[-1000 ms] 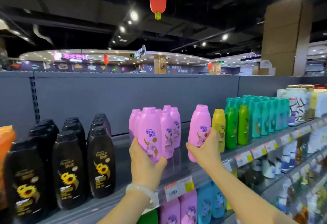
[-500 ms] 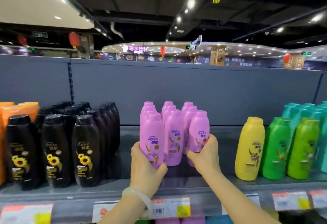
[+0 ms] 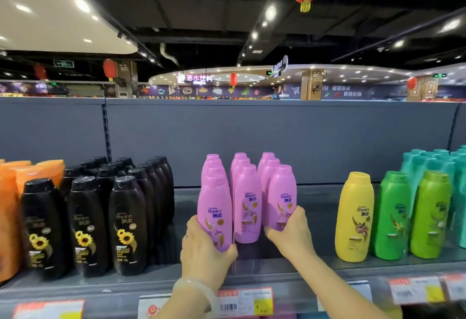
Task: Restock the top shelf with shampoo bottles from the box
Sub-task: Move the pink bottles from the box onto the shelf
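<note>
Three rows of pink shampoo bottles stand in the middle of the grey top shelf (image 3: 315,220). My left hand (image 3: 205,252) grips the front pink bottle of the left row (image 3: 214,207) around its base. My right hand (image 3: 292,235) holds the front pink bottle of the right row (image 3: 282,196) low on its body. Between them stands the middle row's front pink bottle (image 3: 247,205), untouched. A pale bangle circles my left wrist. The box is out of view.
Black sunflower-label bottles (image 3: 83,225) and orange bottles (image 3: 10,218) fill the shelf's left. A yellow bottle (image 3: 354,218), green bottles (image 3: 392,215) and teal bottles (image 3: 428,160) stand to the right. Bare shelf shows between pink and yellow bottles. Price tags (image 3: 243,301) line the front edge.
The view has swung left and now faces the shelf squarely. My right hand has brought its pink bottle in against the right pink row; my left hand still holds its bottle.
</note>
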Demonstrator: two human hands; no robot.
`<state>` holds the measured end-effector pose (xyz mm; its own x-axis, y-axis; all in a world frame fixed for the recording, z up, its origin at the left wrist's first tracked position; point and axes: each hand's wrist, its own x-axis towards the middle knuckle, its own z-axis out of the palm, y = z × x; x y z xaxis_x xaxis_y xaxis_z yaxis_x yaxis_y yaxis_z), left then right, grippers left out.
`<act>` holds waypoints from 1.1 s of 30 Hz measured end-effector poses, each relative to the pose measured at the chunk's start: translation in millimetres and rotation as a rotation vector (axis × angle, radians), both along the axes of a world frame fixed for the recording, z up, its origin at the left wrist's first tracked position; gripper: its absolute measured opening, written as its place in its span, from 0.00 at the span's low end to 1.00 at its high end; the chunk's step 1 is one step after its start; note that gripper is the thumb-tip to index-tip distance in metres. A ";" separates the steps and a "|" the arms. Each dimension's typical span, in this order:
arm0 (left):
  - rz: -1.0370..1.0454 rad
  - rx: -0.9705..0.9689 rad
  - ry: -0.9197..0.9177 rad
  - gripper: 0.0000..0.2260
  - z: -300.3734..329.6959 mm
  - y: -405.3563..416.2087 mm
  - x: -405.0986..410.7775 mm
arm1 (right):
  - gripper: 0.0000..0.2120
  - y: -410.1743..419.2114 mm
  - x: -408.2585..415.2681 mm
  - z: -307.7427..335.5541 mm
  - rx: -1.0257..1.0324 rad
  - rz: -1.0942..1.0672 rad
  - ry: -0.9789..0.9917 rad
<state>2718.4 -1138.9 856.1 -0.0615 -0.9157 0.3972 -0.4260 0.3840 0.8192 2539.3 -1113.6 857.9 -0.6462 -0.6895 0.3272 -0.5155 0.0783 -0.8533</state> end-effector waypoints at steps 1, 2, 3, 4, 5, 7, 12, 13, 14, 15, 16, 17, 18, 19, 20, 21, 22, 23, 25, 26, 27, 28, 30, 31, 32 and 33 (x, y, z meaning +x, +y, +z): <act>-0.011 0.007 0.013 0.31 0.8 -0.7 -0.2 | 0.27 0.2 -0.3 0.3 0.002 -0.002 0.005; -0.020 0.012 0.027 0.31 1.7 -1.8 0.1 | 0.27 0.2 -0.2 0.8 0.002 -0.004 0.009; -0.028 0.018 0.042 0.31 2.7 -2.7 0.4 | 0.28 0.2 0.1 0.7 0.005 -0.006 0.011; -0.035 0.027 0.055 0.31 3.4 -3.5 0.9 | 0.28 0.2 0.4 0.5 0.008 -0.008 0.013; -0.043 0.037 0.064 0.31 3.4 -4.3 1.3 | 0.29 0.3 0.7 0.1 0.012 -0.011 0.014; -0.064 0.040 0.074 0.32 2.6 -5.0 2.0 | 0.29 1.0 1.3 0.2 0.024 -0.019 0.011; -0.105 0.032 0.081 0.34 0.3 -6.1 4.5 | 0.30 1.1 2.2 1.4 0.052 -0.033 0.009; -0.112 0.029 0.085 0.34 0.0 -6.5 4.7 | 0.30 1.2 2.3 1.6 0.055 -0.033 0.012; -0.117 0.025 0.087 0.34 -0.1 -6.7 4.7 | 0.30 1.3 2.5 2.1 0.057 -0.033 0.016; -0.124 0.023 0.087 0.34 0.0 -7.0 4.4 | 0.30 1.4 2.7 2.5 0.060 -0.034 0.018; -0.130 0.026 0.087 0.34 0.4 -7.3 4.0 | 0.30 1.7 2.9 3.2 0.064 -0.033 0.019; -0.134 0.031 0.087 0.34 0.9 -7.6 3.6 | 0.30 1.9 3.0 3.8 0.068 -0.030 0.018; -0.134 0.036 0.084 0.34 1.3 -7.7 3.4 | 0.30 2.3 3.0 4.3 0.072 -0.027 0.017; -0.130 0.038 0.080 0.34 1.6 -7.7 3.4 | 0.30 2.6 3.1 4.9 0.077 -0.025 0.016; -0.125 0.038 0.075 0.35 1.6 -7.5 3.6 | 0.30 2.6 3.1 5.2 0.080 -0.023 0.019; -0.121 0.036 0.071 0.36 1.3 -7.1 4.0 | 0.30 2.5 3.0 5.2 0.082 -0.020 0.021; -0.117 0.031 0.067 0.36 1.0 -6.6 4.6 | 0.30 2.4 2.9 5.1 0.082 -0.018 0.021; -0.115 0.026 0.065 0.37 0.8 -6.3 5.3 | 0.30 2.2 2.9 5.0 0.082 -0.019 0.019; -0.116 0.027 0.059 0.38 1.2 -5.9 7.2 | 0.31 2.0 3.3 5.0 0.081 -0.021 0.016; -0.120 0.034 0.058 0.39 1.4 -6.2 8.2 | 0.31 1.7 3.1 4.9 0.077 -0.019 0.013; -0.124 0.042 0.058 0.38 1.6 -6.9 9.2 | 0.31 1.3 2.9 4.8 0.073 -0.015 0.009; -0.124 0.050 0.056 0.38 1.7 -7.5 10.2 | 0.32 1.1 2.6 5.0 0.070 -0.013 0.005; -0.114 0.058 0.047 0.37 1.3 -8.3 11.6 | 0.32 0.9 2.5 5.6 0.065 -0.009 0.002; -0.110 0.059 0.047 0.36 0.8 -8.6 11.8 | 0.33 1.0 2.3 5.7 0.061 -0.006 0.000; -0.109 0.059 0.050 0.35 0.2 -8.6 11.8 | 0.34 1.2 2.1 5.8 0.058 -0.003 -0.001; -0.108 0.060 0.053 0.35 -0.3 -8.6 11.8 | 0.35 1.6 2.2 5.7 0.054 -0.003 0.002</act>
<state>2730.2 -1147.5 855.9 -0.1410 -0.9270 0.3475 -0.3405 0.3750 0.8622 2541.4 -1112.0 863.6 -0.6477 -0.7042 0.2908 -0.5171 0.1261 -0.8466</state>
